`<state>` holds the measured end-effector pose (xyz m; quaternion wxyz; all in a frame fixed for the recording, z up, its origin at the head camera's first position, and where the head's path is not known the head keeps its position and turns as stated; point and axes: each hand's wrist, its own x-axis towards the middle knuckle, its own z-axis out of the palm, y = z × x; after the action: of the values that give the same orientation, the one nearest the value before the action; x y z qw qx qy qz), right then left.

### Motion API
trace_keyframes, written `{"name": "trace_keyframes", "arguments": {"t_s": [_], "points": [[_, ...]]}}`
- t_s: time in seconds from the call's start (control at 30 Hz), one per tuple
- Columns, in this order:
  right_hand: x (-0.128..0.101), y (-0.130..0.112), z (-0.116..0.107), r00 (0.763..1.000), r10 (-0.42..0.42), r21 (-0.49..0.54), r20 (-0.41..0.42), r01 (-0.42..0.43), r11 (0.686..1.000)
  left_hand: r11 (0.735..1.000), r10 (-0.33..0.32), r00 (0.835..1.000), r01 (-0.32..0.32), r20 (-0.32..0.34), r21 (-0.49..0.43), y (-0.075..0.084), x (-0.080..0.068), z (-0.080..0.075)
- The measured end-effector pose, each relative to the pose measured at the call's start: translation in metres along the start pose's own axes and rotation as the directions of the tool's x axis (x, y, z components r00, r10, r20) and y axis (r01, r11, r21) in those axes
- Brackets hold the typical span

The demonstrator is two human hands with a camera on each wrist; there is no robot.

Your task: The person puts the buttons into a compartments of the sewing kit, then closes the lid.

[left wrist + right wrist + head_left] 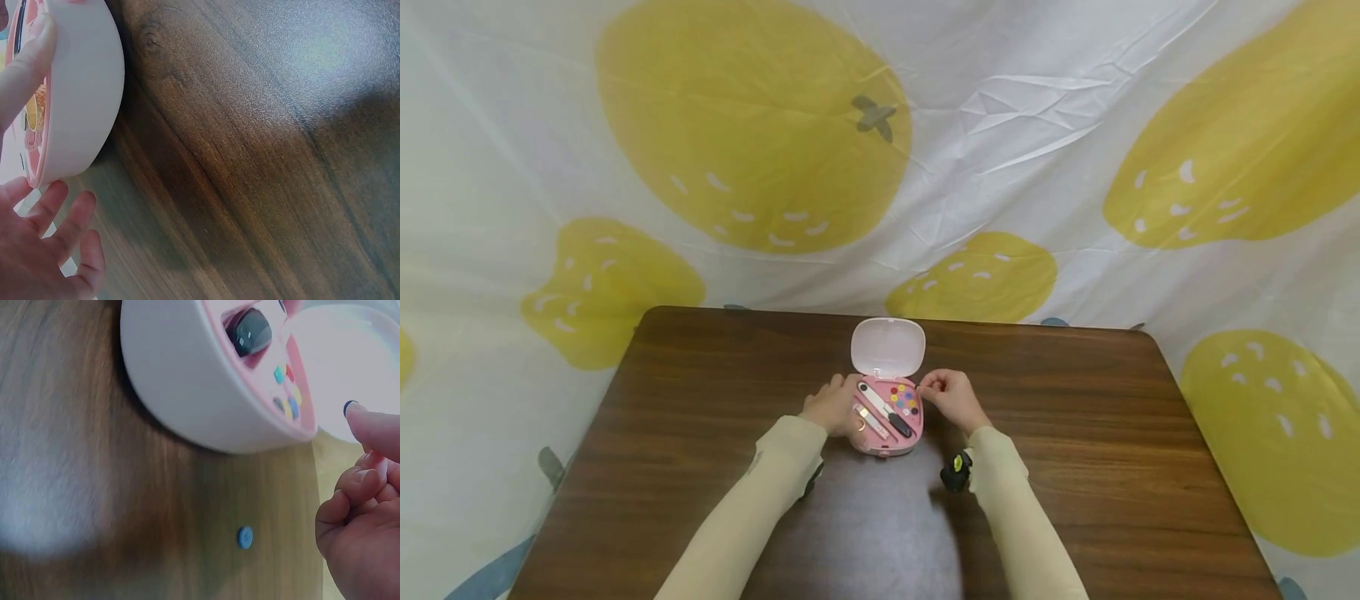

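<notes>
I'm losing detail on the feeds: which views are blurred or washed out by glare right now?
Head view: sharp but wide-angle, the table edges bowed, a soft glare patch on the wood between the sleeves. Left wrist view: the pink case and left hand are close and soft, sheen on the wood. Right wrist view: blurred throughout, the lid overexposed, yet the blue button still reads.

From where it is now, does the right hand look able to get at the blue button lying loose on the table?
Probably yes. The blue button lies on bare table just beside the right hand, outside the pink case, with nothing between them. The hand already pinches something small and dark, though, which may hamper a pick-up.
</notes>
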<state>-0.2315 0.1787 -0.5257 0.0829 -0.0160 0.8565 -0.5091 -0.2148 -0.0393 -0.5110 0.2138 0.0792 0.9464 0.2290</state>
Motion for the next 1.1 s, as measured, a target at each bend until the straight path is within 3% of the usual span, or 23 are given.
{"name": "trace_keyframes", "arguments": {"t_s": [0.27, 0.73, 1.1], "points": [[0.005, -0.013, 0.012, 0.999, -0.035, -0.007, 0.014, 0.035, 0.999, 1.0, 0.019, 1.0, -0.018, -0.011, 0.024, 0.0, -0.001, 0.0], [0.012, -0.021, 0.027, 0.997, 0.014, -0.083, 0.081, -0.007, 0.997, 1.0, 0.019, 1.0, -0.019, -0.007, 0.009, -0.003, 0.002, 0.002], [0.013, -0.028, 0.033, 0.996, 0.0, -0.206, 0.095, 0.02, 0.978, 1.0, 0.019, 1.0, -0.019, -0.007, -0.002, -0.003, 0.001, 0.001]]}}
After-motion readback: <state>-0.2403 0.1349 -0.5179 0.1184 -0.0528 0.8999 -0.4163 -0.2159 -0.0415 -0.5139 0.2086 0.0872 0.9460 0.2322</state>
